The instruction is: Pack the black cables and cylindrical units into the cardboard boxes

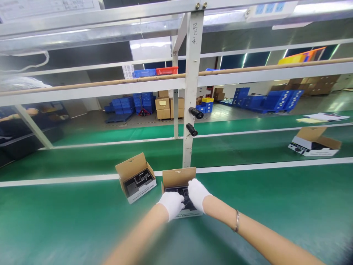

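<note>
An open cardboard box [179, 178] with a white printed front and a raised brown lid stands before me on the green work surface. Inside it lies a black insert [180, 190], partly covered by my hands. My left hand [171, 204], in a white glove, reaches over the front left of the box with its fingers curled at the insert. At the right side of the box, my gloved right hand [198, 195] has its fingers bent together near the lid's edge. What either hand grips is hidden.
A similar open box [138, 184] with black contents sits just to the left. Another open box [314, 143] stands far right, below some papers [322, 117]. A white metal post [190, 88] carrying two black cylindrical pieces [192, 130] rises behind the middle box.
</note>
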### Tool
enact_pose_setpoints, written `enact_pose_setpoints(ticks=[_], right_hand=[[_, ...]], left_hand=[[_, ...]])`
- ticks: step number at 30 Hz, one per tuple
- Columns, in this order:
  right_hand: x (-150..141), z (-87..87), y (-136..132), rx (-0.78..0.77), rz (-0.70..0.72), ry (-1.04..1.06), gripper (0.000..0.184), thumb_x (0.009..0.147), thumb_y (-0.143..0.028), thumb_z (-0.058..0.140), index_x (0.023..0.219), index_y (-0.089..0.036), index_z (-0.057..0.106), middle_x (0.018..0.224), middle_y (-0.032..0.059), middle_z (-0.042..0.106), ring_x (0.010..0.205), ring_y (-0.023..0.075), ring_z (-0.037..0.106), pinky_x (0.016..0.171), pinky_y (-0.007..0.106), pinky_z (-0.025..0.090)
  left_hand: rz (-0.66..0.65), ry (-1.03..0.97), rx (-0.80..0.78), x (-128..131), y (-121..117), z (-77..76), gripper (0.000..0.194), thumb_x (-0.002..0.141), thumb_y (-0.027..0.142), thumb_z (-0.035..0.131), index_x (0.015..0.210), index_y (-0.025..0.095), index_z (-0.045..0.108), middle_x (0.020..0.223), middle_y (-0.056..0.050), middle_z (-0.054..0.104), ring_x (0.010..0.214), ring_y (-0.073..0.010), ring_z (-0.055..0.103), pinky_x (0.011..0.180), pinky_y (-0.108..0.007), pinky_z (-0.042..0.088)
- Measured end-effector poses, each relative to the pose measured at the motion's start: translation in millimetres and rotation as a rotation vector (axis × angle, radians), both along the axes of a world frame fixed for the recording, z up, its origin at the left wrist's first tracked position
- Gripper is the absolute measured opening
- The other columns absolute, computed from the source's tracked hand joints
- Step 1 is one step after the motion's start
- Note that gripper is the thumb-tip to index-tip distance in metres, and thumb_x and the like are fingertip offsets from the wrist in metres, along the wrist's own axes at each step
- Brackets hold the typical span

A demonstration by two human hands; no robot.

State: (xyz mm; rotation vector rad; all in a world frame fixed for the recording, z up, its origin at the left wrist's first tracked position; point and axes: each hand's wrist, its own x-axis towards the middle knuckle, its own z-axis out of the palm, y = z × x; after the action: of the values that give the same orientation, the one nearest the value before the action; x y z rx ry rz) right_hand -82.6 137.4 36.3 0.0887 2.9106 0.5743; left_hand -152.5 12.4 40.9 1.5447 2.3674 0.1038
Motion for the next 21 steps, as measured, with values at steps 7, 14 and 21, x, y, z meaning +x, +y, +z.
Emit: enact_pose_setpoints(ticks=[7, 14, 21], right_hand=[[4, 18.1, 10, -0.116, 0.057, -0.128, 0.017, 0.066, -0.017, 0.072, 0.082, -0.010, 0.076, 0.083, 0.0180, 0.072, 0.083, 0.0328, 0.066, 0.071, 0.038, 0.046], [16, 10.0, 2, -0.433, -0.049, -0.113, 0.034, 0.072, -0.033, 0.072, 0.101, -0.016, 0.074, 0.098, 0.0121, 0.071, 0.087, 0.0289, 0.067, 0.069, 0.033, 0.050], [29, -28.6, 1, -0.427, -0.257, -0.108, 0.035, 0.070, -0.022, 0.073, 0.103, -0.012, 0.071, 0.100, 0.0170, 0.070, 0.092, 0.0323, 0.067, 0.074, 0.035, 0.051]], left_hand=[[-0.041, 0.144, -0.188, -4, 12, -12.7, 0.020, 0.089, 0.033, 0.059, 0.095, 0.014, 0.065, 0.097, -0.006, 0.068, 0.092, -0.0189, 0.064, 0.085, -0.042, 0.054], [-0.028, 0.180, -0.047, -3, 21, -27.3, 0.024, 0.087, 0.035, 0.061, 0.093, 0.013, 0.065, 0.094, -0.006, 0.068, 0.087, -0.0184, 0.065, 0.081, -0.039, 0.055], [0.192, 0.364, 0.437, -21, -38, -20.8, 0.041, 0.098, 0.026, 0.029, 0.128, 0.018, 0.056, 0.131, -0.012, 0.060, 0.125, -0.0247, 0.051, 0.110, -0.045, 0.036]])
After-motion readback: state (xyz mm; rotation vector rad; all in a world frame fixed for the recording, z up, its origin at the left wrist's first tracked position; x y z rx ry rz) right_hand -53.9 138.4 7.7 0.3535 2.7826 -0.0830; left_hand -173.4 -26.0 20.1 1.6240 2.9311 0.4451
